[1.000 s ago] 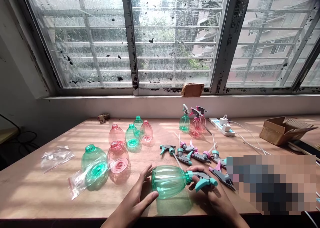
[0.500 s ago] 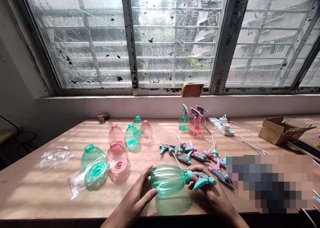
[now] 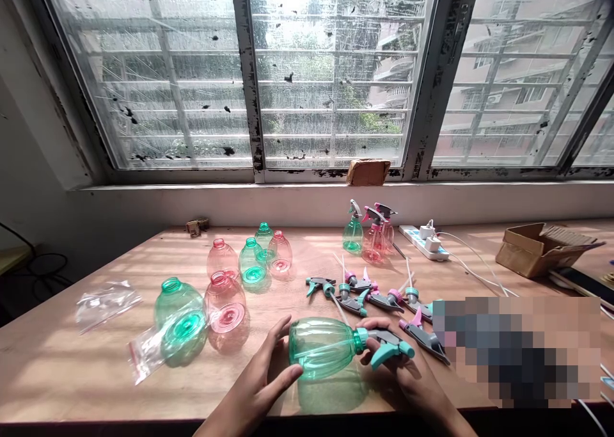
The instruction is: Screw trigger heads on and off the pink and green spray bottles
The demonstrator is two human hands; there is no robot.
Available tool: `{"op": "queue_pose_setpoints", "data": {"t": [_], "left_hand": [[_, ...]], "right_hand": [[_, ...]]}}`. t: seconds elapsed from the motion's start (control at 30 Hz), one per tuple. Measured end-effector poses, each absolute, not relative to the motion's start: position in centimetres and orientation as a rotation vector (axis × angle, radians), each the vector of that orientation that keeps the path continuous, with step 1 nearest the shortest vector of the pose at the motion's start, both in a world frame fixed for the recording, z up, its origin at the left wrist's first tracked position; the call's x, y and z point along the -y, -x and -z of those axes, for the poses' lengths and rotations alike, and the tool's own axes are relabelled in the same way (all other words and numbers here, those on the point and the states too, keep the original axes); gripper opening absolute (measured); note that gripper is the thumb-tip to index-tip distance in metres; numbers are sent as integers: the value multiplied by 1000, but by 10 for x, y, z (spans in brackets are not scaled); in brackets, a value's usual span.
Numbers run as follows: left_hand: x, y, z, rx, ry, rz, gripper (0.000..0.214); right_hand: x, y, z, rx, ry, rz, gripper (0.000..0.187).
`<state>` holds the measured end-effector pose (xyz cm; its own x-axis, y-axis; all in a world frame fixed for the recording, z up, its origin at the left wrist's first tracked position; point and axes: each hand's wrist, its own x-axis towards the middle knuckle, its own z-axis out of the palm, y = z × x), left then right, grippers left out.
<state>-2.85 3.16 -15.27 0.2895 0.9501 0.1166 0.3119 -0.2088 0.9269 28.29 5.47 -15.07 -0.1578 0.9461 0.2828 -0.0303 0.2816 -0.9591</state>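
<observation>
A clear green spray bottle [image 3: 326,347] lies sideways between my hands above the table, a grey and teal trigger head [image 3: 387,344] on its neck and a straw inside. My left hand [image 3: 268,366] cups the bottle's base, thumb at the lower edge. Around the trigger head and neck, my right hand [image 3: 407,366] has its fingers closed; some are hidden behind it. Just beyond lie several loose spray heads [image 3: 355,302], grey with teal or pink parts. Open green [image 3: 175,309] and pink [image 3: 225,306] bottles without heads stand to the left.
At the back stand a green spray bottle [image 3: 353,235] and two pink ones [image 3: 374,242]. A power strip [image 3: 425,242] with cables and a cardboard box [image 3: 532,254] are at the right. Plastic bags [image 3: 108,302] lie on the left. The right front is pixelated.
Almost nothing differs. The bottle and both hands keep their hold, with only a very slight shift of the view.
</observation>
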Motion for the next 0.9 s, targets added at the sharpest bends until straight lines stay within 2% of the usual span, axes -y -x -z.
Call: {"op": "queue_pose_setpoints", "data": {"t": [0.27, 0.53, 0.77, 0.9], "left_hand": [[-34, 29, 151, -1151, -1918, -1019, 81], [-32, 30, 154, -1141, -1702, -904, 81], [-36, 32, 159, -1161, -1722, -941, 91], [-36, 32, 159, -1144, -1791, -973, 90]], "right_hand": [[-52, -282, 151, 1398, 950, -1109, 41], [-53, -280, 152, 1398, 931, -1102, 41], [-54, -281, 156, 1410, 918, -1107, 39], [-55, -281, 159, 1407, 916, -1137, 41]]}}
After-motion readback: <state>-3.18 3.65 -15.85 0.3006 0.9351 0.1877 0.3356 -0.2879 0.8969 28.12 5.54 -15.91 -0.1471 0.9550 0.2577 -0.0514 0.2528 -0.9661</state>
